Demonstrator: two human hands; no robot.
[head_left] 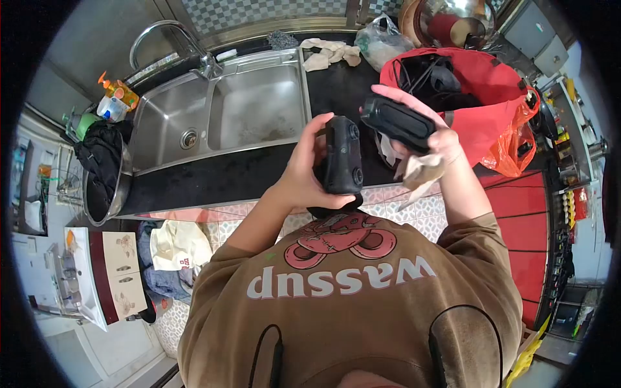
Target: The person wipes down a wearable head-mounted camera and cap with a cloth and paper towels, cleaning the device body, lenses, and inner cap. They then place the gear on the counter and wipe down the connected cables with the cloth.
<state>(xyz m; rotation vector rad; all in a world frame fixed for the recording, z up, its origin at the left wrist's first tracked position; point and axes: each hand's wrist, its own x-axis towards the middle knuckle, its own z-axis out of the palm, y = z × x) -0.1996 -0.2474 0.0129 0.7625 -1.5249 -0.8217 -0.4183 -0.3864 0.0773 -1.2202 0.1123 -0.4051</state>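
My left hand (296, 174) is wrapped around a black box-like device (343, 155) with two round lens-like parts on its right-hand side. Just to the right, my right hand (447, 143) grips a second black device (400, 123), oblong with rounded corners and a raised rim. A pale, crumpled cloth (422, 173) hangs below the right palm, and the fingers partly hide how it is held. The two devices are close together but apart, over the front edge of the black counter (259, 169).
A double steel sink (259, 110) with a faucet (169, 27) lies ahead to the left. At right stands a red bag (475, 129) with black items inside, beside an orange plastic bag (514, 152). A metal basin (119, 187) holding black fabric sits at the counter's left end.
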